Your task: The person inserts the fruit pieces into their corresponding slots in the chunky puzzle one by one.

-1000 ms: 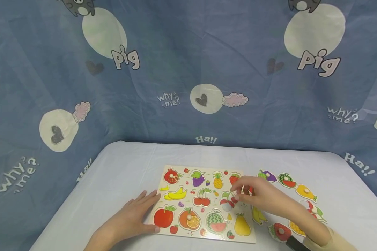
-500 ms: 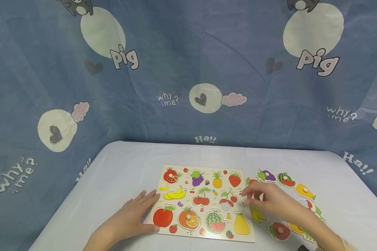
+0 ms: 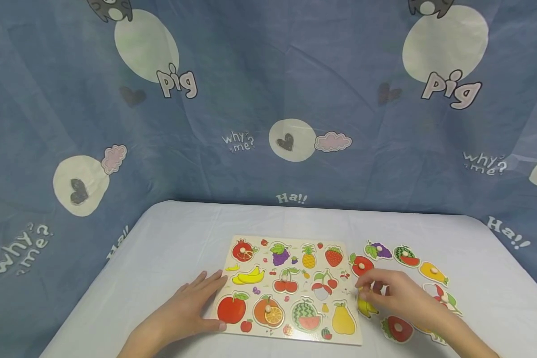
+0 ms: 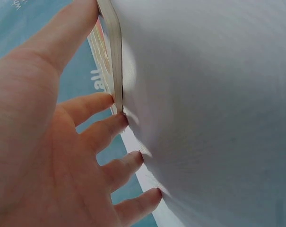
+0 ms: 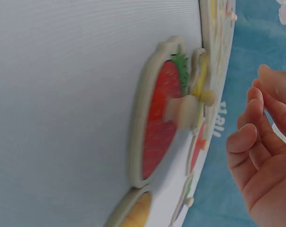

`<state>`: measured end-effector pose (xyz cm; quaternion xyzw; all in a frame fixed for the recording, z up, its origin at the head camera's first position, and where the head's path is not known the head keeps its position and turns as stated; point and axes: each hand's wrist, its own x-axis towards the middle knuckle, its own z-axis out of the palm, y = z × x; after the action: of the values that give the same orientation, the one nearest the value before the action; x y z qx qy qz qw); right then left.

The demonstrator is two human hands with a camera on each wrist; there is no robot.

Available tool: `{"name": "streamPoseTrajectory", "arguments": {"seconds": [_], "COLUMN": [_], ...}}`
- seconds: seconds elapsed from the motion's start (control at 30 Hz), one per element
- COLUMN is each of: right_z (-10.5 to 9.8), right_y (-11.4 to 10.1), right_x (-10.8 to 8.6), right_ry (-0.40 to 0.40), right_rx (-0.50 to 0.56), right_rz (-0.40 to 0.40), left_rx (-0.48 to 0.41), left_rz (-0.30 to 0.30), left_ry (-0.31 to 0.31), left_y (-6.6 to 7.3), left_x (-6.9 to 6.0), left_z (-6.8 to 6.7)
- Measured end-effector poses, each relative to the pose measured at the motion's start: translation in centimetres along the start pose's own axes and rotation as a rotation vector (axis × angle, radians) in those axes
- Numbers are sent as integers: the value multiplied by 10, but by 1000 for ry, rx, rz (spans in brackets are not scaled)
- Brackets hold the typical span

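Head view: the left hand is lying along the left edge of the fruit puzzle board, its fingers spread wide and straight, its thumb touching the near left corner; the board is lying flat on the white worktop; a pomegranate piece, a cherry piece and an orange piece are sitting in their recesses, knobs showing; the right hand is hovering at the banana piece, just beside the board's right edge, and is partly covering it; its fingers are bending loosely and are holding nothing visible; around it, the red apple piece, the grape piece, the watermelon piece, the pear piece and the strawberry piece are lying on the worktop; a blue printed cloth is hanging behind.

Left wrist view: the palm is facing the camera; the thumb and index finger are touching the board's edge, while the ring and little fingertips are resting on the worktop beyond its corner.

Right wrist view: the right hand is appearing empty, thumb and fingers lying close together, apart from the pieces; the strawberry piece is standing out nearest, slightly blurred; the banana piece is showing behind it.
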<state>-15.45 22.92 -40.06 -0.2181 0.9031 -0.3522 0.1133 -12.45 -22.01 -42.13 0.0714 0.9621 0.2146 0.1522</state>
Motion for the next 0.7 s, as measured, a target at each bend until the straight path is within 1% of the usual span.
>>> {"name": "streamPoseTrajectory", "arguments": {"seconds": [0.1,0.43,0.7], "right_z": [1,5,8], "right_y": [5,18,22], "right_x": [-2,-2,1], "right_ry": [-12,-28,-27], "right_rx": [14,45,47], "right_rz": [29,46,59], "left_rx": [2,-3,-2], "left_rz": [7,15,30], "left_ry": [-2,0,13], "left_y": [0,-1,-1], "left_x": [0,1,-1], "left_z": [0,1,0]}}
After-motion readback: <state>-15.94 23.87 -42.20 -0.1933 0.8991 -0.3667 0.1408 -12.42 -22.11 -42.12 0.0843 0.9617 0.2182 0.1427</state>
